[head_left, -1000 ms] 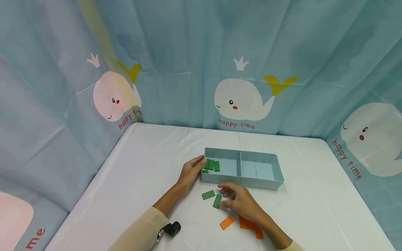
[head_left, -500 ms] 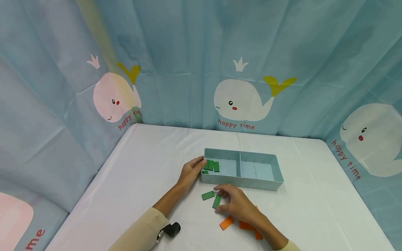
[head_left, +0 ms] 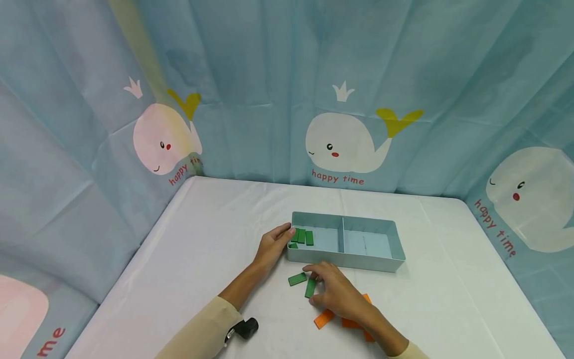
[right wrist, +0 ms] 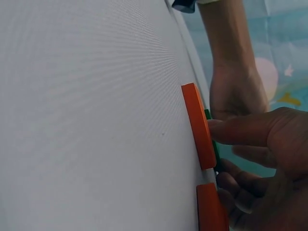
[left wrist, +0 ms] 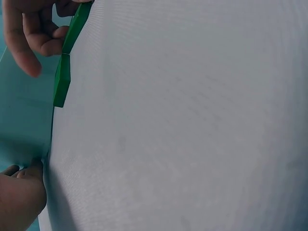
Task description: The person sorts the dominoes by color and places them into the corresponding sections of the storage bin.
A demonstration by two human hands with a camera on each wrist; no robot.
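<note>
My left hand (head_left: 270, 249) grips the left end of a pale blue two-compartment box (head_left: 350, 260), thumb over the rim. In front of the box, my right hand (head_left: 336, 291) pinches a green domino-like block (head_left: 310, 288) between thumb and fingers, low at the table. Another green block (head_left: 297, 279) lies just to its left. In the left wrist view, the pinched block (left wrist: 77, 29) and the loose one (left wrist: 62, 82) almost meet end to end. Several green blocks (head_left: 309, 238) sit in the left compartment, partly hidden by my left thumb.
Several orange blocks (head_left: 324, 319) lie on the white table (head_left: 215, 224), some partly under my right wrist. A black device (head_left: 246, 328) is strapped at the left sleeve. A blue curtain (head_left: 251, 139) with whale prints stands behind the table.
My right hand has moved a little left, and its thumb and fingers have come round the nearer green block. The left hand and the box stay in place.
</note>
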